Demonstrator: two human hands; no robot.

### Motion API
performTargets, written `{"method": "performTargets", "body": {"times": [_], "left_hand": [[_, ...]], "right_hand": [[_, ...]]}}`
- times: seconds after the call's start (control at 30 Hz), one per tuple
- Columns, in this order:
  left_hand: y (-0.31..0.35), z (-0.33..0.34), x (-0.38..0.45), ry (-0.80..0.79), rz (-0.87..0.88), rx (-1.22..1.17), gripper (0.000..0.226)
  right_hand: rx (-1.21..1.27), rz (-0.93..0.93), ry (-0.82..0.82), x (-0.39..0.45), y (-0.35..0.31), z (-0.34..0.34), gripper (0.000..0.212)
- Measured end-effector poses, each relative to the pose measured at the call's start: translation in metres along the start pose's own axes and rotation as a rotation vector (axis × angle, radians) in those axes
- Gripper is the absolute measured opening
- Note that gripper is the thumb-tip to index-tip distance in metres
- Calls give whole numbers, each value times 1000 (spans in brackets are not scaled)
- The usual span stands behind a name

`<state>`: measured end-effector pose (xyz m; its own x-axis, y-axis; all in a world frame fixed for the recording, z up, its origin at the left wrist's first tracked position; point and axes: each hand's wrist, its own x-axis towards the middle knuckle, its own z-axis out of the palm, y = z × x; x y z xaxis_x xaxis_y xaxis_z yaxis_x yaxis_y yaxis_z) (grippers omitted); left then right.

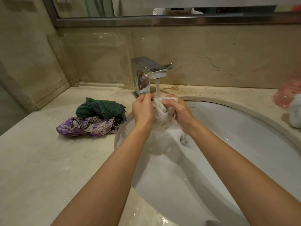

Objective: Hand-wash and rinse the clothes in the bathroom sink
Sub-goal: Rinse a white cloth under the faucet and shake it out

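Forearms reach over sink (244, 128). Both my hands, left (143, 108) and right (177, 110), squeeze white cloth (161, 111) under running tap (150, 69). Green towel (101, 108), purple garment (86, 128) wait on counter (48, 160), seemingly unwashed.

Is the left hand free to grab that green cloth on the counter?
Probably not yet: the left hand grips the white cloth under the tap. Nothing blocks the green cloth beside it.
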<state>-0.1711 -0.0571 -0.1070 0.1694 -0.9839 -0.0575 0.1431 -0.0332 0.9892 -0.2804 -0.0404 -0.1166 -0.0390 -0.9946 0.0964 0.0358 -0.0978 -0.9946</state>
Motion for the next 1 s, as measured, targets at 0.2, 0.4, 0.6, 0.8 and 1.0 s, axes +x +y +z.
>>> {"method": "performTargets", "body": {"times": [0.2,0.4,0.6,0.8,1.0], "left_hand": [[-3,-2,0,-52,-20,77,14],[-6,-1,-8,-467,-332,362,65],[-11,-8,8,-493,-423,242,50],[-8,-14,9,-545,-251,384,37],[-2,-15,12,-367,-103,218,27]], "right_hand": [[-70,18,248,-1,6,1,21],[85,-35,551,1,5,-3,18],[398,31,517,4,2,-4,9],[427,117,454,5,1,-9,9],[309,165,436,3,6,-11,30]]}}
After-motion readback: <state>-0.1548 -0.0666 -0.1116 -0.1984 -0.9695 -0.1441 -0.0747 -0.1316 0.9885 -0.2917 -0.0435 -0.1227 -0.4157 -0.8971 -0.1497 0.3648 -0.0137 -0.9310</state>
